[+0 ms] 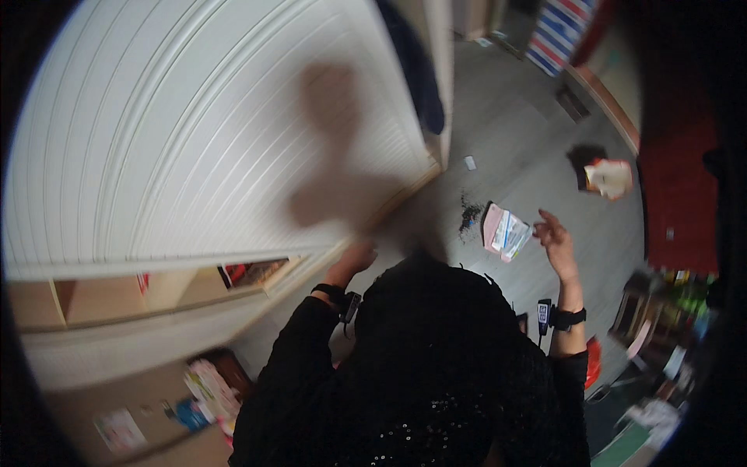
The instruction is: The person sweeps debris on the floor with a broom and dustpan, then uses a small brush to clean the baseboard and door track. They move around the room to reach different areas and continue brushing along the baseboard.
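Observation:
My right hand [554,240] reaches out over the grey floor [496,111] with its fingers apart. Just left of the fingertips is a pink and white printed packet [506,232]; whether they touch it I cannot tell. Beside the packet, a scatter of dark bits [468,215] lies on the floor. My left hand [357,257] is blurred and near the bottom edge of a white ribbed panel [233,146]. Its fingers look bent, and their inner side is hidden. Both wrists wear black straps with small devices.
A small white piece [470,163] and a cream-coloured bag [610,178] lie on the floor. To the right stands a dark red furniture front [680,204]. Clutter [659,350] fills the lower right. An open wooden shelf [105,303] runs below the panel. Cloths [213,388] are heaped lower left.

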`<state>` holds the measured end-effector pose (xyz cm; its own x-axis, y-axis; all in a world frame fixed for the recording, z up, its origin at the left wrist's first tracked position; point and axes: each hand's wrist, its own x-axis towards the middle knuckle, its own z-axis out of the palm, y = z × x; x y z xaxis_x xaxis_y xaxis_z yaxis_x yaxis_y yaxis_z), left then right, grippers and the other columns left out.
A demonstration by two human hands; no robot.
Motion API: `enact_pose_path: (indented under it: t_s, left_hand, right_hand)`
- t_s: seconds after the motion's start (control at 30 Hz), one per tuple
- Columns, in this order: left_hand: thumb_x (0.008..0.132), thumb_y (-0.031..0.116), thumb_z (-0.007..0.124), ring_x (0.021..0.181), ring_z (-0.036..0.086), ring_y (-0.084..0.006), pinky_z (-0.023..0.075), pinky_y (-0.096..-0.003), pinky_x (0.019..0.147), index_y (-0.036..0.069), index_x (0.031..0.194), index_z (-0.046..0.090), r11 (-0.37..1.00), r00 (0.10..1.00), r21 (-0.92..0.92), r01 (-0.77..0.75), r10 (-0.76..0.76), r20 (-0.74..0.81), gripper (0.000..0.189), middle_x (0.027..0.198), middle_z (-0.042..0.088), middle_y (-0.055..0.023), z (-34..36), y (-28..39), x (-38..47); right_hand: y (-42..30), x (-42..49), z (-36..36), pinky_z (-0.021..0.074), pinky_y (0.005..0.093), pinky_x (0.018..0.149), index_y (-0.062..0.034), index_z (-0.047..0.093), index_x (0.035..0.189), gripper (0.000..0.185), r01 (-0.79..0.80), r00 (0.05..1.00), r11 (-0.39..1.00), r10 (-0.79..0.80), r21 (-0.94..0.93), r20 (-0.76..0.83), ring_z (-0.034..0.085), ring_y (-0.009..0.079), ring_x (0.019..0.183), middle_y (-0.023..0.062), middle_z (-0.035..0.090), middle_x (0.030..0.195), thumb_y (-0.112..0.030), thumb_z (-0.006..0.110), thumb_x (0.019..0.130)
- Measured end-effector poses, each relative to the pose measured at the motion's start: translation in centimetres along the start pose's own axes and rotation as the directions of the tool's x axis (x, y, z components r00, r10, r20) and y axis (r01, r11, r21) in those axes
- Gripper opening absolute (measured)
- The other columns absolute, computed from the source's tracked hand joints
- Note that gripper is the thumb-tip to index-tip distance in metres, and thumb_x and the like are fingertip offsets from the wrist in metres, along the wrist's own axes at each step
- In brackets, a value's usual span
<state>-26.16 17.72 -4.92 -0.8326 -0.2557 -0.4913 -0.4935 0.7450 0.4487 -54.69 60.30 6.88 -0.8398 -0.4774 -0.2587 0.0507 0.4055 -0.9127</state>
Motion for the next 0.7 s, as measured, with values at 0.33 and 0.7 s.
enact_pose_path:
  t_s: [0.33, 0.7]
  left_hand:
    - [0.085, 0.021, 0.055, 0.097, 0.063, -0.0363, 0.0498, -0.0436, 0.086, 0.006, 0.112, 0.062, 0.818, 0.835, -0.316, 0.481, -0.537, -0.119, 0.032, 0.102, 0.068, -0.0174, 2.5, -10.8, -11.3]
    - [0.084, 0.026, 0.057, 0.100, 0.061, -0.0405, 0.0481, -0.0466, 0.087, 0.003, 0.106, 0.061, 0.499, 0.613, -0.646, 0.577, -0.788, -0.062, 0.032, 0.101, 0.065, -0.0226, 11.7, -9.3, -19.8]
  right_hand:
    - [-27.7, 19.2, 17.2, 0.0395, 0.0400, 0.104, -0.0071, 0.034, 0.146, 0.068, 0.578, 0.815, 0.810, -0.569, -0.099, 0.106, 0.045, 0.0272, 0.130, 0.0173, 0.039, 0.145, -0.047, 0.053, 0.094]
    - [-30.9, 26.0, 19.9, 0.0316, 0.0488, 0.111, 0.0046, 0.027, 0.144, 0.079, 0.377, 0.922, 0.894, -0.387, 0.244, -0.004, 0.033, 0.0348, 0.136, 0.0250, 0.033, 0.145, -0.053, 0.046, 0.095]
